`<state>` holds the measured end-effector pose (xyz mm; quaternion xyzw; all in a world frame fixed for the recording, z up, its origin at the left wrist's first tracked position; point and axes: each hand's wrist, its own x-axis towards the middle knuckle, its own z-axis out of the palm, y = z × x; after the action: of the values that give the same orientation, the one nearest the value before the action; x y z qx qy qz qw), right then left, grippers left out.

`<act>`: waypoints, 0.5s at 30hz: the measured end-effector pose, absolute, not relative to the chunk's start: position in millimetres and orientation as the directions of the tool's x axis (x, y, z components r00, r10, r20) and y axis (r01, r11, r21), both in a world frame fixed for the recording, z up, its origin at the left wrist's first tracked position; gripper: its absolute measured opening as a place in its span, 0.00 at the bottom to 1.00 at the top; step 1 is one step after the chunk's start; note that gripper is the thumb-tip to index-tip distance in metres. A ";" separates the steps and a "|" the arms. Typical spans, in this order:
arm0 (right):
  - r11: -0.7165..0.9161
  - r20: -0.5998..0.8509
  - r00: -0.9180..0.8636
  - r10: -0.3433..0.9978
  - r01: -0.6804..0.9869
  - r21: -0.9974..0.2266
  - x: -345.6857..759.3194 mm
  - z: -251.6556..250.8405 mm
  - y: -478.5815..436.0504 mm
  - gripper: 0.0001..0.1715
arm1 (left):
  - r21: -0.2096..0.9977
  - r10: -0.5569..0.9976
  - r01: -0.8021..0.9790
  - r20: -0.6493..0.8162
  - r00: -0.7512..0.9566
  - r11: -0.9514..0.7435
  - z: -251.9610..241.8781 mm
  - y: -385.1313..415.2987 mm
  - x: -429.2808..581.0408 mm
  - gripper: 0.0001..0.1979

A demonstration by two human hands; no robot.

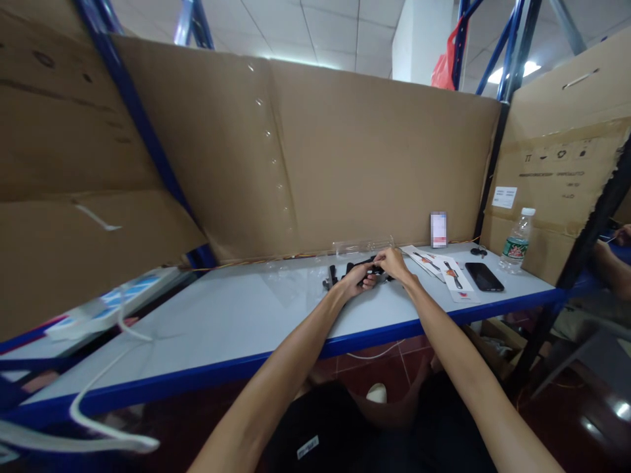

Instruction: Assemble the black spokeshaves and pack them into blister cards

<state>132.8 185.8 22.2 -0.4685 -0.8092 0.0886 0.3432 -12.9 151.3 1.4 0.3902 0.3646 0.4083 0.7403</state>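
Observation:
Both my arms reach forward over the grey table (236, 322). My left hand (359, 278) is closed round a small black part (371, 269) at the table's far middle. My right hand (393, 263) pinches the same black part from the right, fingers curled. More small black pieces (331, 277) lie just left of my hands. A clear plastic bag or tray (362, 247) sits right behind them against the cardboard wall.
Printed cards (446, 270) and a black phone (484, 276) lie to the right, with a water bottle (516, 242) and a small box (438, 229) behind. A power strip (111, 305) with white cable lies at left. Another person's arm (614, 263) shows at far right.

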 end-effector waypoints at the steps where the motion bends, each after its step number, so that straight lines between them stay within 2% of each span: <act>1: 0.551 0.472 -0.337 0.815 0.703 -0.449 133.8 22.7 185.4 0.10 | 0.870 0.885 -0.322 -0.229 0.406 0.373 2.1 151.2 -13.1 0.09; 6: 0.595 0.480 -0.397 0.783 0.702 -0.391 136.5 25.3 184.5 0.10 | 0.848 0.864 -0.326 -0.261 0.430 0.418 4.3 150.9 -15.4 0.10; 15: 0.486 0.454 -0.252 0.855 0.696 -0.529 132.9 28.3 183.5 0.12 | 0.830 0.850 -0.325 -0.293 0.438 0.454 1.7 152.9 -16.8 0.11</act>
<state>132.9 183.5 28.3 -0.4950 -0.7833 0.1102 0.3594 -16.8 152.9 1.7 0.3569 0.3677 0.3818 0.7692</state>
